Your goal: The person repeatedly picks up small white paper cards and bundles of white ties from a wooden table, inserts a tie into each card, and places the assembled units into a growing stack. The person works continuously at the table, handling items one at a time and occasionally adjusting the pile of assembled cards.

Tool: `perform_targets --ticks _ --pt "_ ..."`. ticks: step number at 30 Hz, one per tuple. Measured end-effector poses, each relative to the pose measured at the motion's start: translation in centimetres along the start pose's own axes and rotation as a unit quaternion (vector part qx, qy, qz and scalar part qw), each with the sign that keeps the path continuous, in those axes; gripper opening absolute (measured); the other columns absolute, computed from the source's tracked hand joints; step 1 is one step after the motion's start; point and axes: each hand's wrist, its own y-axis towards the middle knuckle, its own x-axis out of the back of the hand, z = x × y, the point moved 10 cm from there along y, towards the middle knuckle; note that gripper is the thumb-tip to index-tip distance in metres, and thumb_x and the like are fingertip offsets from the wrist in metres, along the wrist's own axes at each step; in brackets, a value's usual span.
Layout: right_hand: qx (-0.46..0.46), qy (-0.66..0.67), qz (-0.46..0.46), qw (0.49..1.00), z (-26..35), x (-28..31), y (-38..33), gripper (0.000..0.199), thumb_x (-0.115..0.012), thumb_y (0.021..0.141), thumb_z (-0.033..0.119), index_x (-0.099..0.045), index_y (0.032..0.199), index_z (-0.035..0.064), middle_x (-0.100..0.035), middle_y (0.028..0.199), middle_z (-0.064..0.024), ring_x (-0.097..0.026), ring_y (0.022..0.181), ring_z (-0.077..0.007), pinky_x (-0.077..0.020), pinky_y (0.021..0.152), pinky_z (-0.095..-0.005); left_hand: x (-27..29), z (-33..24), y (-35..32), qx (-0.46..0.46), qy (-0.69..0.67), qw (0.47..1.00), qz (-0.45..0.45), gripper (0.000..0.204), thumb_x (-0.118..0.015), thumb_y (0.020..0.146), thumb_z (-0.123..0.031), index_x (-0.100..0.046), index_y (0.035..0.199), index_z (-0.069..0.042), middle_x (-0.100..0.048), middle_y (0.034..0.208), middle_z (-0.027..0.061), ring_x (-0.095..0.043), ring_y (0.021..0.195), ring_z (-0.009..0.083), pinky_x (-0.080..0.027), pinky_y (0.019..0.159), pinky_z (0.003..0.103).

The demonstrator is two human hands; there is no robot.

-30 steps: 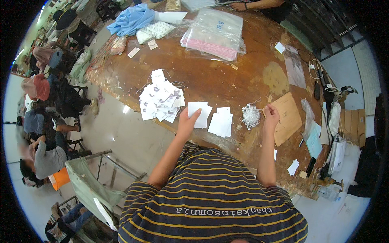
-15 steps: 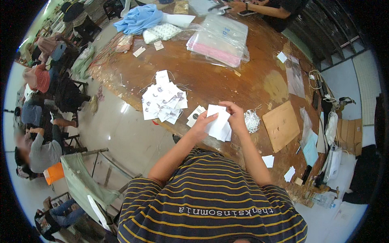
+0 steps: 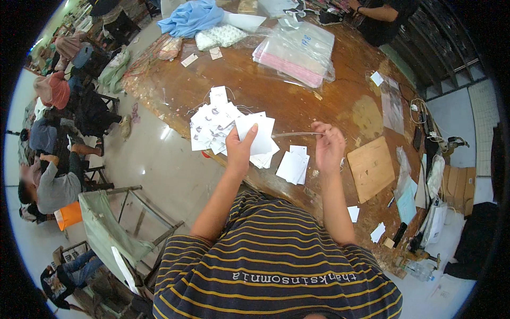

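Note:
My left hand (image 3: 240, 151) grips a few white hang tags (image 3: 254, 133), thumb on top, at the near edge of a heaped pile of strung tags (image 3: 211, 123). A thin pale string (image 3: 295, 134) runs from those tags to my right hand (image 3: 330, 149), whose thumb and fingertips pinch its end. Between the two hands, a small fanned stack of white tags (image 3: 292, 166) lies on the wooden table (image 3: 297, 109). My right hand covers most of the string bundle beneath it.
A brown envelope (image 3: 372, 169) lies to the right, with loose white tags (image 3: 377, 232) nearer me. Plastic bags (image 3: 297, 53) and blue cloth (image 3: 192, 18) sit at the far side. Another person's arm (image 3: 380, 11) reaches in there. A metal-framed cloth rack (image 3: 114, 228) stands at lower left.
My hands have moved apart, the left going leftward with tags toward the pile. A string now stretches to my right hand. The fanned stack now lies on the table between them.

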Motion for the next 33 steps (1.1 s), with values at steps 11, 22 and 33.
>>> perform_targets --ticks 11,22,33 --pt "-0.105 -0.195 0.008 0.975 -1.2 -6.9 -1.3 0.004 -0.058 0.095 0.009 -0.059 0.093 0.0055 -0.066 0.085 -0.0036 -0.051 0.067 -0.0043 -0.0400 0.058 -0.0190 -2.8 -1.6 -1.4 -0.041 0.056 0.997 0.029 0.022 -0.066 0.091 -0.015 -0.065 0.105 0.001 -0.067 0.095 0.0045 -0.060 0.083 0.0088 -0.049 0.072 0.026" --pt "0.101 -0.475 0.099 0.869 1.7 -11.2 -1.1 0.008 -0.060 0.089 0.007 -0.059 0.092 0.0000 -0.061 0.081 -0.0113 -0.061 0.070 -0.0212 -0.0469 0.064 -0.0348 -3.4 -1.6 -1.8 -0.059 0.071 0.994 0.054 0.022 -0.066 0.091 -0.015 -0.065 0.103 0.003 -0.067 0.094 0.0045 -0.061 0.081 0.0090 -0.050 0.071 0.025" --pt "-0.225 -0.266 0.081 0.934 -5.3 -7.6 -1.3 0.010 -0.064 0.088 0.011 -0.060 0.084 0.0022 -0.058 0.073 -0.0024 -0.053 0.064 -0.0106 -0.0417 0.057 -0.0268 -5.7 -6.2 -5.4 -0.496 0.483 0.716 0.087 0.038 -0.068 0.069 -0.008 -0.070 0.106 -0.016 -0.066 0.104 -0.0026 -0.059 0.084 0.0197 -0.047 0.072 0.033"
